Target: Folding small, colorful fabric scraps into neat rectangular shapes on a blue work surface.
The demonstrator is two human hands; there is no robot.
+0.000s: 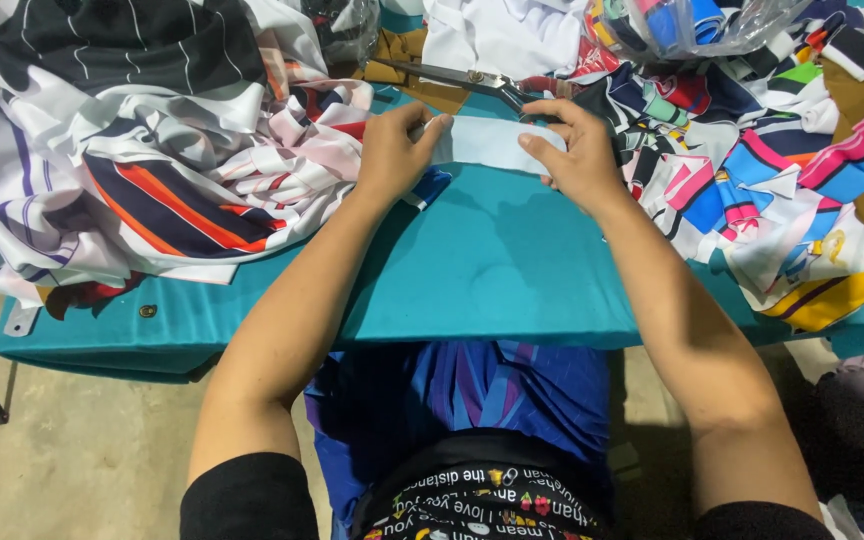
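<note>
Blue pleated cloth (452, 400) sits closest to camera, draped over the person's lap under the near edge of the bench (472, 270), which wears a teal cover.

White fabric strip (492, 142) lies flat on the teal, toward the far edge, roughly mid-bench. Left hand (392, 150) pinches its left end, thumb and fingertips closed on the cloth. Right hand (577, 150) grips the right end, fingers curled over the strip's top edge, thumb along the near side. Strip is stretched between the two hands.

Scissors (462, 77) lie just behind the strip, blades pointing left, handle end beside the right hand's fingers; cannot tell if they touch.

Left side of bench: heap of striped fabric (142, 150), white, navy, orange and red, spilling over the left edge. Right side: pile of multicoloured printed pieces (792, 170), pink, blue, yellow, brown, running to the right edge. Far edge: white garments (502, 35), and a clear plastic bag (692, 25) of coloured pieces at the far right corner.

Black sleeves on both arms near the bottom of frame.
</note>
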